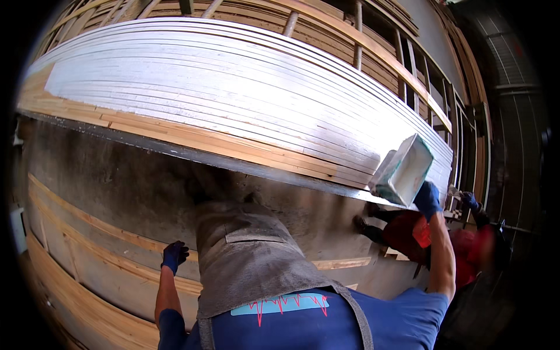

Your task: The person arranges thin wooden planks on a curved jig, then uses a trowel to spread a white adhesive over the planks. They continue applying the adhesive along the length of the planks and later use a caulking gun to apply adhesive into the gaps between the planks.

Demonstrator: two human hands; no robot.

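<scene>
A blue glove covers my right hand, which grips the near end of a rectangular white box with green stains and a whitish coating inside. The box is tilted, its open side turned toward me, over the right end of a long row of wooden strips. Wet-looking white coating covers most of the strips; bare wood shows along their near edge and left end. My left hand, also in a blue glove, hangs away from the strips on the left, fingers loosely curled and apart, with nothing visible in it.
A dark metal edge runs along the near side of the strips. Another person in red stands close on my right, with a blue-gloved hand near the strips' end. Wooden racks stand beyond; long boards lie at lower left.
</scene>
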